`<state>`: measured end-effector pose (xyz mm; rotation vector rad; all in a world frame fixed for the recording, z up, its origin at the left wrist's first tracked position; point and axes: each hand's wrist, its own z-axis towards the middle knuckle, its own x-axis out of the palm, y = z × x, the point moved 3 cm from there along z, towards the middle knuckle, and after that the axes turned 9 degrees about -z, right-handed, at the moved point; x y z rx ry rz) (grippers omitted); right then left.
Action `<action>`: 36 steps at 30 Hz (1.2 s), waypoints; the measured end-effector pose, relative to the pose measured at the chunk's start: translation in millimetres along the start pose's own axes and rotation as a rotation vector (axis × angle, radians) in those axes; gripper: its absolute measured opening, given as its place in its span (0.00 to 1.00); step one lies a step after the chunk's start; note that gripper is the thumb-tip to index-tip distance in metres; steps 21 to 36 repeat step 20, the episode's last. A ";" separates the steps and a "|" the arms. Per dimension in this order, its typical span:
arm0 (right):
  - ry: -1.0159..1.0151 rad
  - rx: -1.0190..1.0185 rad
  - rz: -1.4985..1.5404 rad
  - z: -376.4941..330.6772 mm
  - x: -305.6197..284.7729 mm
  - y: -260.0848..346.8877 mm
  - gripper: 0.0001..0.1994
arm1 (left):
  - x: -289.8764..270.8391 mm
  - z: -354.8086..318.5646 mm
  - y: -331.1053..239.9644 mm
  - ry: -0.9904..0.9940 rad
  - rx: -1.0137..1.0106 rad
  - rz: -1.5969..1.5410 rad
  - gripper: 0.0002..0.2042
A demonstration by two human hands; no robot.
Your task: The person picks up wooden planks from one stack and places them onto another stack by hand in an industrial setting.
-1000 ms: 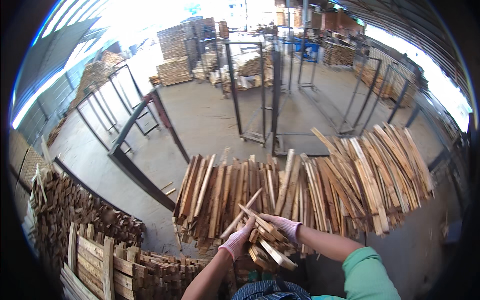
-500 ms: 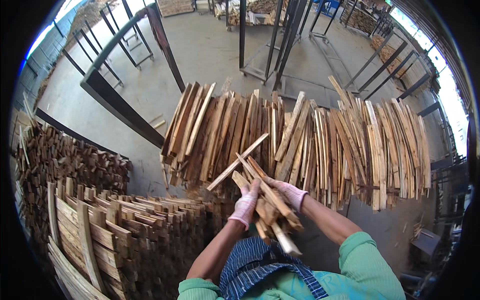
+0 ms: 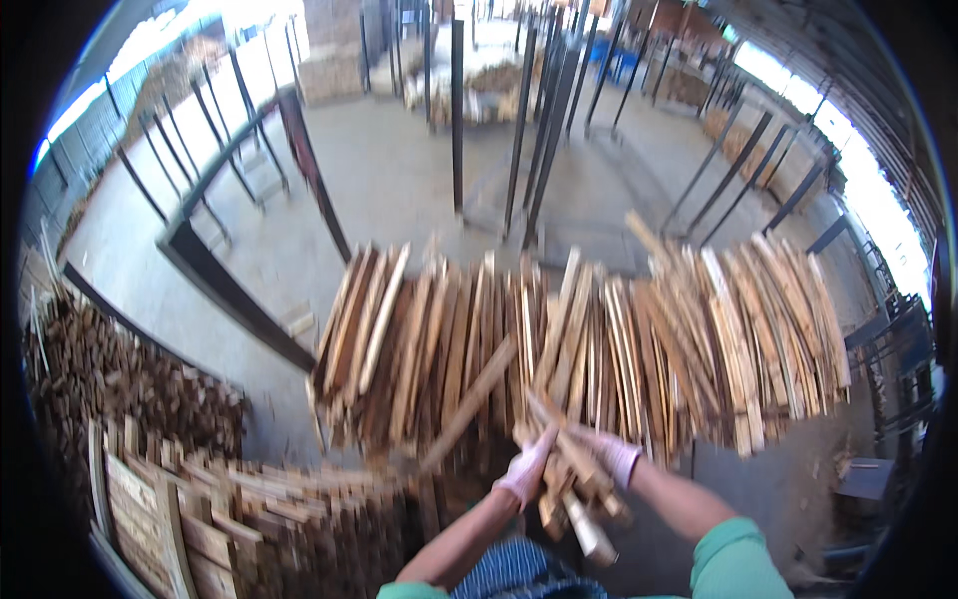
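Blurred yard; gloved hands (image 3: 569, 464) around half-hidden wood strips (image 3: 574, 479).

A: Hands first. What's worn?

B: Thin pale pink gloves on both, left hand (image 3: 526, 473) and right hand (image 3: 616, 457), cuffs ending at the wrists. Forearms bare below them.

A: Sleeves?

B: Short, green, teal-tinged; the right one bunches at the upper arm, only a sliver of the left shows.

A: Torso?

B: Dark blue apron front with fine pale stripes, blurred.
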<state>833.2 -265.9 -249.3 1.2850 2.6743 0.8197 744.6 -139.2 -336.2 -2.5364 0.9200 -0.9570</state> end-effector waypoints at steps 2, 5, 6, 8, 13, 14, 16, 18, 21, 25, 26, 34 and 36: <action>0.068 0.082 0.036 22.1 20.6 0.8 0.27 | -38.4 50.4 16.0 0.080 -0.060 -0.112 0.35; 0.100 0.081 0.062 56.0 12.9 -26.1 0.28 | -63.3 74.2 28.9 0.160 -0.020 -0.144 0.33; 0.220 0.089 0.150 59.9 14.6 -40.8 0.27 | -66.6 67.0 41.4 0.163 0.113 -0.114 0.34; 0.146 0.032 0.209 41.3 19.6 -48.9 0.24 | -64.8 55.2 43.1 0.134 0.183 -0.001 0.38; 0.204 -0.024 0.151 -28.7 34.5 -17.2 0.20 | -15.3 -49.9 3.3 -0.068 0.207 0.137 0.46; 0.216 -0.037 0.099 -37.8 39.1 -5.5 0.22 | -3.4 -72.4 -12.0 -0.058 0.245 0.097 0.47; 0.243 -0.184 -0.031 -72.7 50.8 19.7 0.29 | 3.9 -101.6 -34.9 -0.174 0.271 0.331 0.55; 0.257 -0.336 -0.232 -85.8 60.5 47.0 0.39 | 8.3 -113.9 -54.2 -0.248 0.409 0.367 0.53; 0.369 -0.404 -0.198 -93.2 62.2 53.8 0.50 | 39.6 -163.4 -85.3 -0.320 0.529 0.461 0.52; 0.369 -0.404 -0.198 -93.2 62.2 53.8 0.50 | 39.6 -163.4 -85.3 -0.320 0.529 0.461 0.52; 0.369 -0.404 -0.198 -93.2 62.2 53.8 0.50 | 39.6 -163.4 -85.3 -0.320 0.529 0.461 0.52; 0.369 -0.404 -0.198 -93.2 62.2 53.8 0.50 | 39.6 -163.4 -85.3 -0.320 0.529 0.461 0.52; 0.369 -0.404 -0.198 -93.2 62.2 53.8 0.50 | 39.6 -163.4 -85.3 -0.320 0.529 0.461 0.52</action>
